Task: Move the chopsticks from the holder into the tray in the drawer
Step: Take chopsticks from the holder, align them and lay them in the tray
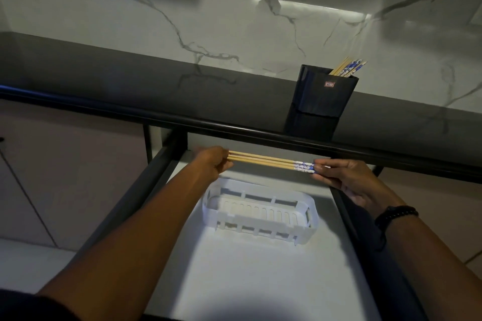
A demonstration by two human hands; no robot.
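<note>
A bundle of wooden chopsticks (268, 161) with blue-and-white patterned ends lies level in the air over the open drawer, just behind the white slotted tray (314, 219). My left hand (214, 161) grips the plain tips. My right hand (349, 180) pinches the patterned ends. The tray holds nothing that I can see. A black holder (320, 96) stands on the dark counter at the right, with more chopsticks (348, 67) sticking out of its top.
The open drawer has a pale floor (260, 281) and dark side rails (146, 177). The black counter edge (260, 135) runs just above the held chopsticks. A marble wall (234, 8) rises behind the counter. A dark beaded band (396, 214) sits on my right wrist.
</note>
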